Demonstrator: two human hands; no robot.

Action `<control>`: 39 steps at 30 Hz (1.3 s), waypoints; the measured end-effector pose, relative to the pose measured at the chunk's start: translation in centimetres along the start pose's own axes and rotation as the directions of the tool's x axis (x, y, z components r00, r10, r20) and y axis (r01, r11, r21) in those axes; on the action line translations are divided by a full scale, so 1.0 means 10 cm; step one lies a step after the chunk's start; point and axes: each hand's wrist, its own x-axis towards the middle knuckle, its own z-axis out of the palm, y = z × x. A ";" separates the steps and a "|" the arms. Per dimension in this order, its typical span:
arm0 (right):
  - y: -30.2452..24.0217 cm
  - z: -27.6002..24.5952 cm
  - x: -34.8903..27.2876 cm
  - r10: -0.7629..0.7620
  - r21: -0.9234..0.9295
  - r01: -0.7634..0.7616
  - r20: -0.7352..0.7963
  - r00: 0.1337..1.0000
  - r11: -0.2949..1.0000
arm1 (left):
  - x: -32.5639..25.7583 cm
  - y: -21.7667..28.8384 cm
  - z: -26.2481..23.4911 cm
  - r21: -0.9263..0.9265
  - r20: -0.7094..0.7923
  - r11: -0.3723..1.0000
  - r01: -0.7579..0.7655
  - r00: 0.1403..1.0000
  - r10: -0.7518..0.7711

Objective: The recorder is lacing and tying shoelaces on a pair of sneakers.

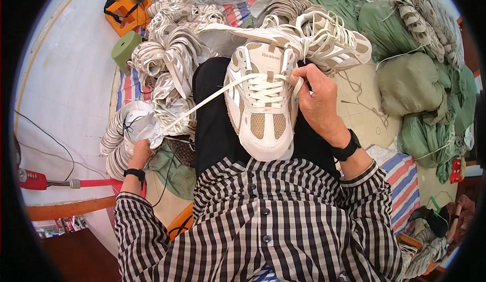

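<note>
A cream and beige sneaker (263,135) rests on my lap, its toe toward me. Its cream shoelace (210,98) crisscrosses the tongue through several rows of eyelets. One end runs taut down to the left, where my left hand (139,154) is closed on it, low beside my knee; the fingertips are partly hidden. At the shoe's upper right eyelets my right hand (318,97) pinches the other end, a short loop of lace showing by the fingers. Just beyond, a second laced sneaker (336,41) lies on its side, touching the first.
Bundles of beige shoe uppers (169,54) pile up on the left. Green sacks (412,84) stand at right, with cords on the floor. An orange stool (126,8) and a green roll (126,49) sit far left; a red-handled bar (66,182) is near left.
</note>
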 end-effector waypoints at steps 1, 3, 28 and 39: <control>0.00 0.00 0.01 -0.025 -0.035 0.025 -0.005 1.000 0.999 | -0.02 -0.01 0.02 -0.027 -0.017 0.999 0.020 1.000 -0.021; -0.02 0.00 0.03 -0.054 -0.092 0.053 -0.003 0.999 0.994 | -0.05 -0.02 0.04 -0.055 -0.034 0.998 0.040 0.999 -0.042; 0.10 -0.04 0.12 0.494 0.434 -0.581 0.306 0.814 0.689 | 0.94 2.94 -2.25 -0.790 -0.537 0.307 -0.531 0.840 0.074; 0.10 -0.01 0.05 0.520 0.448 -0.587 0.275 0.809 0.674 | 1.05 3.25 -2.10 -0.757 -0.491 0.392 -0.523 0.851 0.186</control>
